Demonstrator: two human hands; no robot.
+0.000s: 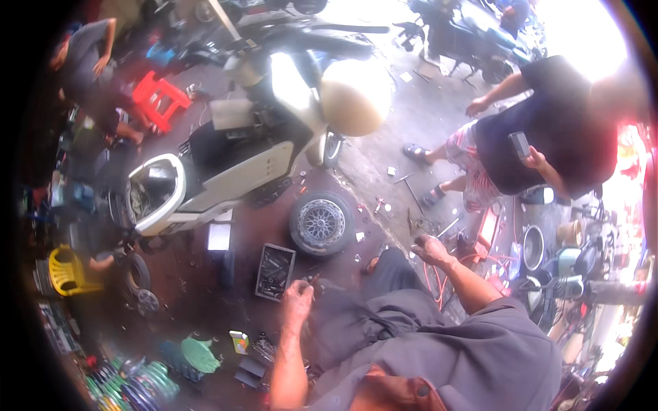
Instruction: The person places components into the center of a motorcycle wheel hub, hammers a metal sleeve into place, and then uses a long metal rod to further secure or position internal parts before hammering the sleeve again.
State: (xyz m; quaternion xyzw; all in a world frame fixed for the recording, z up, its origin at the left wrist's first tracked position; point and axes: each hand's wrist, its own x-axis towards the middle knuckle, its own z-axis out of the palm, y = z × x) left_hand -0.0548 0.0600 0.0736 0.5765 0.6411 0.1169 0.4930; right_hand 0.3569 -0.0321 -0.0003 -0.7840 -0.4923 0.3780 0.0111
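My left hand [299,298] is closed at the lower middle, with a small dark thing at its fingertips that I cannot make out. It is beside a metal tray [293,260] of dark tools or parts. My right hand [430,251] is raised to the right with curled fingers; what it holds, if anything, is too small to name. Between and beyond my hands lies a wheel [321,222] with a mesh-patterned silver rim and black tyre. A white scooter [247,171] with an opened body stands further forward.
A person [534,130] holding a phone stands at right; another [86,55] is at upper left. A red stool [151,89], yellow chair [65,277] and loose tyre [133,267] are at left. Scattered tools, hoses and containers [572,260] crowd the right; a motorbike [459,38] is behind.
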